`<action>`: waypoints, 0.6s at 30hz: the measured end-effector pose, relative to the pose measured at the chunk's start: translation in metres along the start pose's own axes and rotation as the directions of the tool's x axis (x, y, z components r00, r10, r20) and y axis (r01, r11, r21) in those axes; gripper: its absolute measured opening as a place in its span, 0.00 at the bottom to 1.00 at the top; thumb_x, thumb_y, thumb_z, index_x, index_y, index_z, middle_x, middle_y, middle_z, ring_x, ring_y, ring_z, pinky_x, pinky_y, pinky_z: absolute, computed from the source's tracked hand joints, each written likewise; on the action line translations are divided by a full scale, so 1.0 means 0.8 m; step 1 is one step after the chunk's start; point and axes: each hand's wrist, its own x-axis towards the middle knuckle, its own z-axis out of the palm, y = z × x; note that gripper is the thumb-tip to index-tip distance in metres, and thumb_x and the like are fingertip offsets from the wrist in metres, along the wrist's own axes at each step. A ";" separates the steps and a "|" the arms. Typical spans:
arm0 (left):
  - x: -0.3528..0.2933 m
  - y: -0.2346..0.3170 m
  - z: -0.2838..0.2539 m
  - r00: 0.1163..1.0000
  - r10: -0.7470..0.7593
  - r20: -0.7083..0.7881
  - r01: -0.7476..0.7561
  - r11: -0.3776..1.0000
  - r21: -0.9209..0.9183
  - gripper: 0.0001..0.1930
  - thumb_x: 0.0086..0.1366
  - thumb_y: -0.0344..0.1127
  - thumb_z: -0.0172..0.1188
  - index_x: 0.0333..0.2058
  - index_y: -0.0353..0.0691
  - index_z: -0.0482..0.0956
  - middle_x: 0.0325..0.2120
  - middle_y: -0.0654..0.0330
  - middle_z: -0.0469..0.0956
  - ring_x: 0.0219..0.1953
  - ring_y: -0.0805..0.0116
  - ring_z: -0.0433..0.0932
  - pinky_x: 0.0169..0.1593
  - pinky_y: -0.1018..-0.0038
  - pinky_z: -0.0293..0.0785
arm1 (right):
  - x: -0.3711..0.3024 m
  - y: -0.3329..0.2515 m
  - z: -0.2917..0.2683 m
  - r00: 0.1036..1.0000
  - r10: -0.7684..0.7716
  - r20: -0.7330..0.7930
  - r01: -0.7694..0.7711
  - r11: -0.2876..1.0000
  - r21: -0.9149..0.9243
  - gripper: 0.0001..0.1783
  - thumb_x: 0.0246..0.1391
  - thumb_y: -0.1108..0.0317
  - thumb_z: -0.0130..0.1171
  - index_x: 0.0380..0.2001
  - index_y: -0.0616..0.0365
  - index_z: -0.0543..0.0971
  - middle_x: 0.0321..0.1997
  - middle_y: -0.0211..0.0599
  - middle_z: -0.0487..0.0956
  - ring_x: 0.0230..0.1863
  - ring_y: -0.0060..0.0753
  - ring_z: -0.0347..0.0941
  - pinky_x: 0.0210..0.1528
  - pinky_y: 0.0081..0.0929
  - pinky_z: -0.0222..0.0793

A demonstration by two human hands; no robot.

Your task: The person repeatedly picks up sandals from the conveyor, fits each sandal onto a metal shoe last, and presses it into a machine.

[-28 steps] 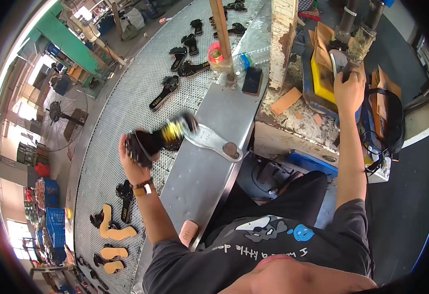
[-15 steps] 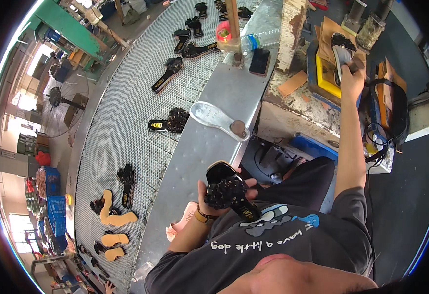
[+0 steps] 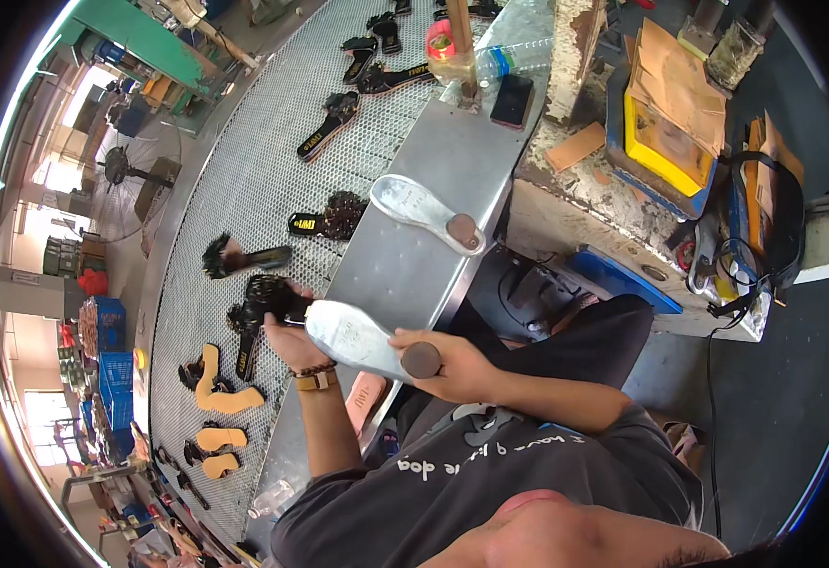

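Observation:
My left hand (image 3: 297,346) reaches out over the mesh belt with its fingers at a black sandal (image 3: 274,295) with a ruffled strap. The fingers seem to close on that sandal, though its body partly hides them. My right hand (image 3: 462,367) grips a silver metal shoe last (image 3: 350,333) by its heel end, where a round brown knob sticks up. The last's toe points at my left wrist. A second silver last (image 3: 412,204) lies on the metal ledge. Another black sandal (image 3: 249,258), somewhat blurred, is on the belt just beyond my left hand.
Along the mesh belt (image 3: 244,180) are several black sandals and tan sole pieces (image 3: 220,437). A pink sandal (image 3: 365,398) lies beside my left forearm. A phone (image 3: 512,100) and plastic bottle (image 3: 518,59) sit on the ledge (image 3: 433,142). Right stands a yellow tray (image 3: 656,151) with brown sheets.
My left hand has moved left from my lap to the belt with a sandal. My right hand has come from the yellow tray to the middle with the last. A blurred sandal has appeared on the belt.

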 end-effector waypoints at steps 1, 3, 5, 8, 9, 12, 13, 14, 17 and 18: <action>-0.005 -0.001 0.002 0.990 0.022 -0.138 -0.014 0.998 0.057 0.28 0.75 0.53 0.38 0.55 0.38 0.77 0.50 0.57 0.82 0.52 0.54 0.81 0.56 0.55 0.79 | -0.006 0.006 0.005 0.998 0.068 0.018 -0.068 0.997 0.029 0.25 0.58 0.78 0.66 0.60 0.61 0.77 0.66 0.47 0.76 0.73 0.39 0.68 0.73 0.38 0.63; -0.015 -0.037 0.047 0.910 0.006 -0.415 0.082 0.977 0.195 0.27 0.75 0.51 0.39 0.55 0.37 0.77 0.50 0.55 0.82 0.52 0.55 0.81 0.56 0.57 0.78 | 0.005 0.016 0.009 0.992 0.123 0.030 -0.125 0.991 0.057 0.26 0.58 0.77 0.66 0.60 0.61 0.77 0.66 0.46 0.77 0.73 0.39 0.68 0.73 0.37 0.63; -0.041 -0.089 0.066 0.901 -0.087 -0.426 0.190 0.960 0.206 0.22 0.74 0.40 0.46 0.59 0.35 0.75 0.52 0.51 0.81 0.54 0.54 0.80 0.60 0.59 0.76 | 0.014 0.021 0.015 0.985 -0.136 -0.110 0.115 0.977 -0.178 0.27 0.53 0.73 0.68 0.57 0.63 0.78 0.63 0.49 0.77 0.67 0.52 0.72 0.69 0.41 0.67; -0.045 -0.149 0.106 0.931 -0.207 -0.300 0.265 0.950 0.167 0.23 0.71 0.31 0.49 0.64 0.35 0.69 0.54 0.45 0.79 0.54 0.54 0.79 0.62 0.59 0.75 | 0.029 0.028 0.001 0.948 -0.280 -0.153 0.185 0.872 -0.454 0.29 0.51 0.71 0.69 0.58 0.64 0.76 0.63 0.50 0.75 0.68 0.55 0.68 0.70 0.43 0.64; -0.032 -0.155 0.117 0.933 -0.252 -0.257 0.289 0.949 0.121 0.25 0.70 0.30 0.49 0.66 0.36 0.67 0.55 0.44 0.79 0.55 0.55 0.79 0.62 0.59 0.74 | 0.031 0.027 -0.006 0.921 -0.320 -0.221 0.166 0.837 -0.522 0.30 0.50 0.70 0.69 0.58 0.64 0.76 0.63 0.51 0.75 0.69 0.55 0.68 0.70 0.44 0.64; -0.022 -0.163 0.163 0.966 -0.243 -0.088 0.257 0.941 0.220 0.30 0.69 0.33 0.52 0.69 0.38 0.61 0.62 0.46 0.73 0.60 0.57 0.75 0.63 0.58 0.72 | 0.012 -0.006 -0.048 0.946 -0.181 -0.269 0.023 0.864 -0.503 0.35 0.50 0.64 0.74 0.59 0.66 0.73 0.63 0.56 0.74 0.66 0.57 0.70 0.69 0.44 0.66; -0.022 -0.170 0.172 0.962 -0.261 -0.078 0.271 0.939 0.210 0.30 0.69 0.33 0.52 0.69 0.38 0.61 0.62 0.46 0.73 0.60 0.57 0.75 0.63 0.58 0.72 | 0.005 -0.014 -0.070 0.971 -0.049 -0.233 -0.079 0.857 -0.510 0.35 0.51 0.61 0.76 0.58 0.66 0.73 0.60 0.58 0.76 0.62 0.58 0.74 0.67 0.45 0.68; -0.025 -0.180 0.182 0.951 -0.287 0.115 0.258 0.941 0.219 0.34 0.69 0.36 0.54 0.71 0.38 0.58 0.66 0.48 0.68 0.64 0.57 0.71 0.66 0.57 0.68 | -0.004 -0.013 -0.095 0.958 0.168 -0.232 -0.248 0.894 -0.373 0.43 0.49 0.57 0.78 0.61 0.67 0.69 0.58 0.54 0.76 0.62 0.54 0.74 0.66 0.44 0.69; -0.033 -0.184 0.237 0.739 -0.495 0.456 0.232 0.823 0.518 0.44 0.71 0.49 0.60 0.77 0.36 0.50 0.75 0.50 0.55 0.79 0.53 0.50 0.78 0.51 0.44 | -0.051 -0.027 -0.134 0.813 0.191 -0.550 -0.064 0.968 0.242 0.41 0.53 0.60 0.74 0.62 0.63 0.63 0.45 0.46 0.81 0.39 0.34 0.83 0.39 0.33 0.81; -0.021 -0.173 0.236 0.429 -0.541 0.724 -0.150 0.747 0.647 0.39 0.70 0.46 0.60 0.74 0.34 0.60 0.75 0.47 0.57 0.79 0.50 0.50 0.78 0.52 0.43 | -0.058 -0.031 -0.153 0.731 0.060 -0.680 -0.029 0.998 0.057 0.39 0.56 0.59 0.72 0.62 0.62 0.62 0.41 0.44 0.81 0.35 0.30 0.82 0.33 0.30 0.79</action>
